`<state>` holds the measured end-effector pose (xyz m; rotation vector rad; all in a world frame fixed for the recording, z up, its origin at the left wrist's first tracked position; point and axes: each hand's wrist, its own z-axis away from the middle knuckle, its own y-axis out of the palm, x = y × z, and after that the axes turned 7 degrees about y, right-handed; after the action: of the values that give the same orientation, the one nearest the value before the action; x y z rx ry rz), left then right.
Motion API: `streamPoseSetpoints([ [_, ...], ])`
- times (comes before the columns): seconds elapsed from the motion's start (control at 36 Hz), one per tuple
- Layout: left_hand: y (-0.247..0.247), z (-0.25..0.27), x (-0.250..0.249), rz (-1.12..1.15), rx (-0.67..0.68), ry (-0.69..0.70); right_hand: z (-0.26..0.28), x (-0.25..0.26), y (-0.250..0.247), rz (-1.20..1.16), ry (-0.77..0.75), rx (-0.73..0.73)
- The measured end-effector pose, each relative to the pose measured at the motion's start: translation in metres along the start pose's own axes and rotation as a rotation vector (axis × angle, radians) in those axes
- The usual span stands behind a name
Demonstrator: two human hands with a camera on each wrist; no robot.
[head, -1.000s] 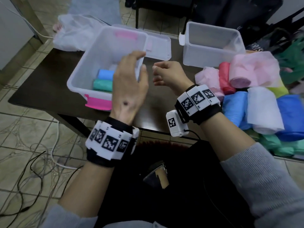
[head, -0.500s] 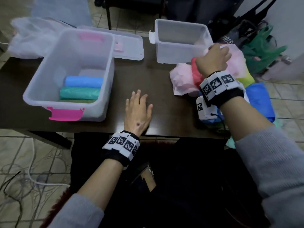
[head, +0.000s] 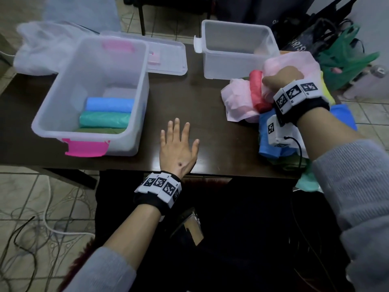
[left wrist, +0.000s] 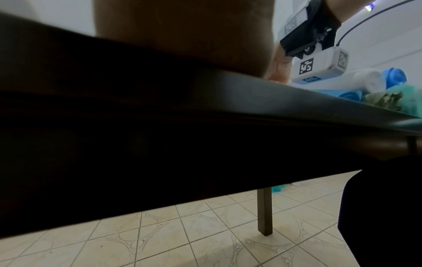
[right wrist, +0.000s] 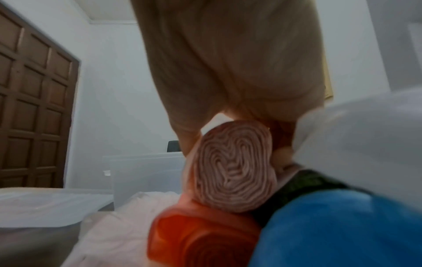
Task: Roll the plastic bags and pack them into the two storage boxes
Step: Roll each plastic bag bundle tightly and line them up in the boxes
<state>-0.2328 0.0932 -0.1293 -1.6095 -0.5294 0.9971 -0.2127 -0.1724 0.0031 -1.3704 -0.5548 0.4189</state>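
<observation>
My right hand grips a rolled pale pink bag on top of the pile at the table's right; its spiral end shows between thumb and fingers in the right wrist view. A red roll lies just left of it, with loose pink bags and blue rolls below. My left hand rests flat and spread on the dark table, holding nothing. The large clear box with pink latches holds a blue roll, a teal roll and a green one. The small clear box stands behind the pile.
The large box's lid lies behind it beside a white plastic bag. Green and dark bags sit off the table's right end. Cables run over the tiled floor at left. The table's near edge crosses the left wrist view.
My right hand swung from the middle to the pile and closed on the pink roll. My left hand came down from beside the large box and now lies flat on the table.
</observation>
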Motion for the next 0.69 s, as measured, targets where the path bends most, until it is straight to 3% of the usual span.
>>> streamPoseSetpoints([
  [0.11, 0.001, 0.0, -0.001, -0.005, -0.019, -0.008, -0.001, 0.0, 0.003, -0.201, 0.158, -0.02],
  [0.28, 0.001, 0.0, -0.002, -0.003, -0.034, -0.008, 0.007, 0.006, -0.001, -0.329, 0.147, -0.098],
  [0.42, 0.001, 0.0, -0.002, 0.008, -0.036, -0.013, 0.035, 0.023, -0.001, -0.335, -0.084, -0.129],
  [0.53, 0.001, 0.0, -0.003, 0.043, -0.057, -0.028, 0.055, 0.045, 0.019, -0.41, -0.343, 0.035],
  [0.69, 0.0, 0.001, -0.002, 0.274, -0.244, -0.093, 0.083, 0.062, 0.063, -0.206, -0.553, 0.196],
])
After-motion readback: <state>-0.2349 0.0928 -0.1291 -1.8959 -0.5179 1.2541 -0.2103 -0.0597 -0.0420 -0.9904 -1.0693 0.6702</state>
